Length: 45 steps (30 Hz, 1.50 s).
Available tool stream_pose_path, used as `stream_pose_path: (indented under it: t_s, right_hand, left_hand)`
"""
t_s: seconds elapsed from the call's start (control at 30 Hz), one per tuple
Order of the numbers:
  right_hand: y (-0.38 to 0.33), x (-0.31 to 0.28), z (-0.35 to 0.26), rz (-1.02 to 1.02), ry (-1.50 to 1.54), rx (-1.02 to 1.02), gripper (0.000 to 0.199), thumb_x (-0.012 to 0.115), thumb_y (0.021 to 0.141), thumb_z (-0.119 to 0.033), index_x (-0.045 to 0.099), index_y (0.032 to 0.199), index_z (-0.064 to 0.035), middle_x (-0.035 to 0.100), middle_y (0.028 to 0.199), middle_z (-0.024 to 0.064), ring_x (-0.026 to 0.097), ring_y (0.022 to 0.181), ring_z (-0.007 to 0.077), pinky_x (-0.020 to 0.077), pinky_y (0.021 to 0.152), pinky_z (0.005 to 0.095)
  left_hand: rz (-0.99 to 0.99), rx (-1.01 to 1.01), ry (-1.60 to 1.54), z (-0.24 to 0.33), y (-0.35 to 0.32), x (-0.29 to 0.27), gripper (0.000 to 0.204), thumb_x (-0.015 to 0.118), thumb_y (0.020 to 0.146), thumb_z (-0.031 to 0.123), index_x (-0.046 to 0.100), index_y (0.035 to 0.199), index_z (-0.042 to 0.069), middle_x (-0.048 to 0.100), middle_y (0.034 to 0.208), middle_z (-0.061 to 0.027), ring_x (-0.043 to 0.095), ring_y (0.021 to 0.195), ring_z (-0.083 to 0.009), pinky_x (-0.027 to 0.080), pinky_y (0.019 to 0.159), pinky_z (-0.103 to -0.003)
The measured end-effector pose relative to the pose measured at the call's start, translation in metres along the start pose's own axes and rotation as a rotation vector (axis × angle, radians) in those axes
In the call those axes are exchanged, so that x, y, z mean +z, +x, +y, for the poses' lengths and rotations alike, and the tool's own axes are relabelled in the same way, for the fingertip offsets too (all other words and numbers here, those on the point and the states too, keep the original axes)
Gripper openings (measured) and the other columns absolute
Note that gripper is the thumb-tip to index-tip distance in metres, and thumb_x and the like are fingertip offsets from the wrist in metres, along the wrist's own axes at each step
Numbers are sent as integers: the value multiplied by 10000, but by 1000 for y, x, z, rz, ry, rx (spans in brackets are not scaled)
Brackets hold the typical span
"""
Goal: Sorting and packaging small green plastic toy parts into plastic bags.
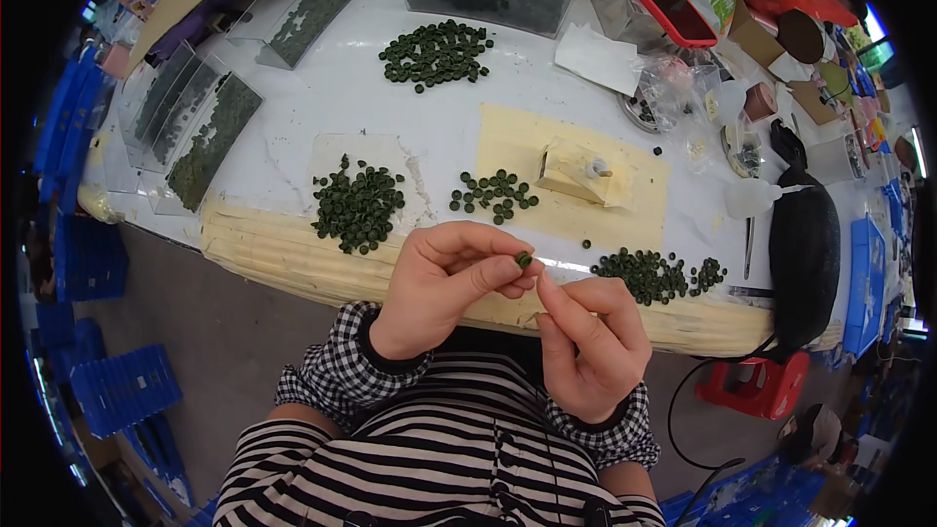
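One green piece (523, 260) foremost in left grip (436, 281)

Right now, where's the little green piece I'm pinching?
In the head view, the green piece is near the center, pinched in the left hand, close to the right hand and just below a small green cluster.
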State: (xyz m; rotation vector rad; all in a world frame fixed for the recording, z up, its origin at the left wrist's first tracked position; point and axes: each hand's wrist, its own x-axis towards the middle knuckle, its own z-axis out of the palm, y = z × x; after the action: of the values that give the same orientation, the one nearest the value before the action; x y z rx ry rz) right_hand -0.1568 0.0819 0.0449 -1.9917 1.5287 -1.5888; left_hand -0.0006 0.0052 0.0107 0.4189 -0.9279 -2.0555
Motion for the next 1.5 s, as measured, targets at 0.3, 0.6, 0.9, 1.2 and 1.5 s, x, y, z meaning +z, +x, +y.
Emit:
stream_pose_path:
  t_s: [0.3, 0.6, 0.9, 1.2, 1.5]
  right_hand:
    - [-6, 2, 4, -15, 215, 183, 356, 696, 798, 84, 702, 1145, 6, 620, 857, 86, 572, 713, 157, 459, 617, 238]
    - [-9, 5, 6, -15, 229, 193, 353, 688, 805, 84, 699, 1150, 9, 620, 874, 87, 566, 711, 157, 456, 626, 233]
    - [-7, 5, 6, -12, 199, 147, 361, 691, 804, 88, 698, 1155, 5, 622, 870, 84, 566, 710, 162, 461, 628, 238]
    - [-7, 5, 12, -35, 211, 122, 356, 707, 788, 84, 707, 1134, 1, 629, 866, 78, 577, 720, 172, 470, 640, 252]
    - [-1, 1, 17, -86, 97, -60, 375, 736, 718, 89, 714, 1087, 26, 635, 870, 76, 602, 724, 199, 490, 633, 287]
  left_hand:
    - [71, 451, 816, 9, 0, 10, 231, 700, 809, -91, 718, 1023, -7, 718, 901, -129, 688, 798, -183, 539, 695, -261]
    - [65, 427, 790, 8, -1, 10, 230, 696, 814, -91, 716, 1027, -9, 717, 893, -127, 689, 790, -182, 539, 692, -256]
    - [73, 424, 753, 5, -1, 9, 223, 699, 814, -87, 715, 1023, -10, 719, 892, -126, 687, 787, -177, 536, 691, -252]
    - [57, 436, 822, 9, -1, 8, 208, 711, 814, -71, 723, 1010, -3, 723, 890, -125, 696, 798, -177, 541, 695, -253]
    - [44, 302, 745, 18, -6, 12, 180, 710, 828, -55, 726, 1000, -8, 726, 872, -125, 701, 796, -153, 541, 694, -241]
